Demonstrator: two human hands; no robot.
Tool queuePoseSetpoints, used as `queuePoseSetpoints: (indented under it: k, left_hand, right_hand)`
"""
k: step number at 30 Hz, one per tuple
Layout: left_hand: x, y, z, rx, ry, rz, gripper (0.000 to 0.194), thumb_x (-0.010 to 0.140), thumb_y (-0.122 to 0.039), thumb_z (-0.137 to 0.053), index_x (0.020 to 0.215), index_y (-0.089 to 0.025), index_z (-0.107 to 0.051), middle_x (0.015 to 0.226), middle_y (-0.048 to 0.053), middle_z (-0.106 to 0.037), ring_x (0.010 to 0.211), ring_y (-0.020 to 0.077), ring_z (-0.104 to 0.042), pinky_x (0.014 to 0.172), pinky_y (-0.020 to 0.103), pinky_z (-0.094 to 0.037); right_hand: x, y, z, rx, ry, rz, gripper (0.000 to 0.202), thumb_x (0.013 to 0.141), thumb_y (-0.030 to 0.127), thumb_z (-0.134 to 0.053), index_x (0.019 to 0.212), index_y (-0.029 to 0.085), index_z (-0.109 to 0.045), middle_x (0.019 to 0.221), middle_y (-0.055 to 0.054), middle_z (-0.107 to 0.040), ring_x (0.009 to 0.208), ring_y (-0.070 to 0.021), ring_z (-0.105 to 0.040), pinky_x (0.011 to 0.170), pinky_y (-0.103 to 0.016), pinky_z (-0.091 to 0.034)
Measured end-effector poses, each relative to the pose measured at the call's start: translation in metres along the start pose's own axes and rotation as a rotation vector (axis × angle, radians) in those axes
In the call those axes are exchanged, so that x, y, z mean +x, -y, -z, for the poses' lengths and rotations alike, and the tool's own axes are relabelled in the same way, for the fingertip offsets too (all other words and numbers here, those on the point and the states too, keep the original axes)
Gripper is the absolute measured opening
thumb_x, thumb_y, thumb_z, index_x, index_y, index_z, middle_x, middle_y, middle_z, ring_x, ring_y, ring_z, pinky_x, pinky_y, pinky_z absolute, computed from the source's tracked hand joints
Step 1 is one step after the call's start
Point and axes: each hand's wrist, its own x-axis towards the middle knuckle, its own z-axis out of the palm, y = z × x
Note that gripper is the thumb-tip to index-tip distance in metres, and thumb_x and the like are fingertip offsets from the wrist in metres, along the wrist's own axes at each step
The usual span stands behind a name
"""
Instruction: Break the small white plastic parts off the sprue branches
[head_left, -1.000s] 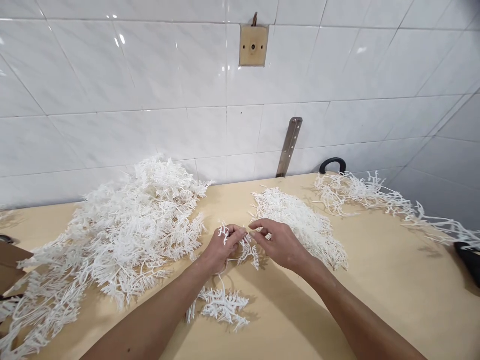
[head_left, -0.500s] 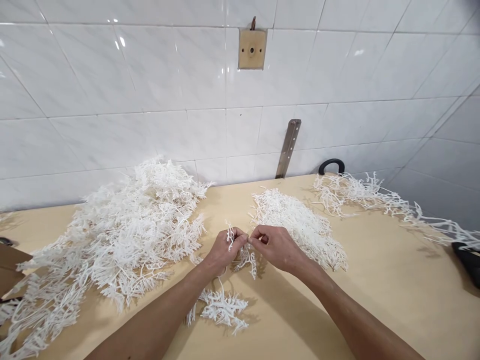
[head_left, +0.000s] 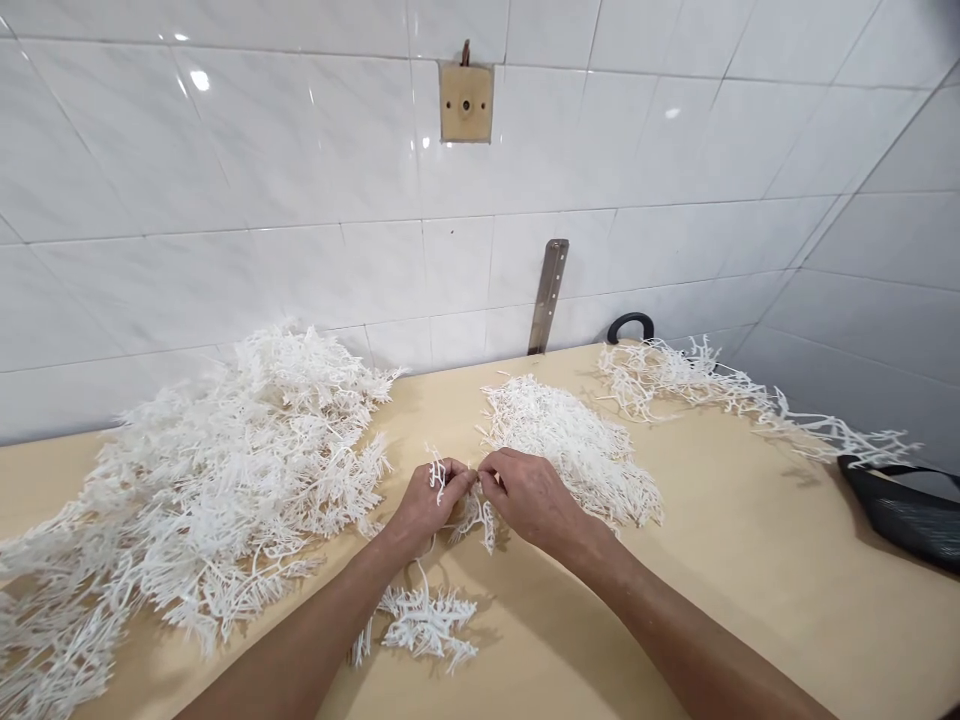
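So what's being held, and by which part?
The left hand holds white, branching, plastic-looking strands; exactly where is hidden. For the right hand, I can't tell.

The right hand [head_left: 531, 492], its fingertips slightly apart from those of the left hand [head_left: 424, 502] a second ago, has closed in, and the fingertips of both hands now meet at the small white sprig [head_left: 474, 520]. The view has swung to the right, so the brown box at the left edge has gone from sight, while much more of the black thing [head_left: 904, 512] shows at the right edge, and the tip of the long white strands [head_left: 697, 375] has come into view.
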Motion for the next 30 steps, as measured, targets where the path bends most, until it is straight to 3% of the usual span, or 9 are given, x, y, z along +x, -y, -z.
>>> queuePoseSetpoints:
  k: [5, 15, 22, 30]
  left_hand:
    - [-0.001, -0.001, -0.004, 0.005, -0.01, 0.048, 0.034, 0.073, -0.041, -0.072, 0.065, -0.019, -0.049, 0.049, -0.009, -0.033, 0.043, 0.0049, -0.025, 0.045, 0.021, -0.018]
    - [0.002, 0.003, 0.002, -0.112, -0.033, 0.057, 0.043, 0.069, -0.053, -0.078, 0.071, -0.018, -0.053, 0.047, -0.01, -0.035, 0.041, 0.0043, -0.027, 0.044, 0.021, -0.017]
    - [0.005, 0.006, 0.005, -0.127, -0.035, 0.072, 0.045, 0.068, -0.054, -0.079, 0.07, -0.018, -0.052, 0.049, -0.009, -0.035, 0.042, 0.0043, -0.028, 0.044, 0.021, -0.016]
    - [0.003, 0.001, 0.004, -0.127, -0.018, 0.061, 0.047, 0.067, -0.056, -0.078, 0.068, -0.018, -0.051, 0.048, -0.01, -0.032, 0.042, 0.0037, -0.025, 0.045, 0.022, -0.016]
  right_hand:
    - [0.0, -0.002, -0.003, -0.019, -0.047, 0.022, 0.022, 0.091, 0.01, -0.051, 0.075, 0.018, -0.064, 0.076, -0.002, -0.067, 0.065, -0.0129, -0.057, 0.061, -0.026, -0.036]
    - [0.007, -0.031, 0.017, 0.01, -0.242, -0.108, 0.011, 0.089, 0.014, -0.055, 0.086, 0.019, -0.064, 0.088, -0.004, -0.068, 0.065, -0.0144, -0.06, 0.067, -0.029, -0.045]
    - [0.003, -0.018, 0.01, 0.253, -0.021, 0.028, 0.012, 0.091, 0.022, -0.057, 0.092, 0.021, -0.07, 0.094, -0.004, -0.071, 0.076, -0.0157, -0.065, 0.071, -0.029, -0.049]
    - [0.002, -0.01, 0.002, 0.192, 0.02, 0.043, 0.012, 0.09, 0.018, -0.058, 0.085, 0.021, -0.069, 0.083, -0.002, -0.07, 0.073, -0.0153, -0.063, 0.068, -0.029, -0.046]
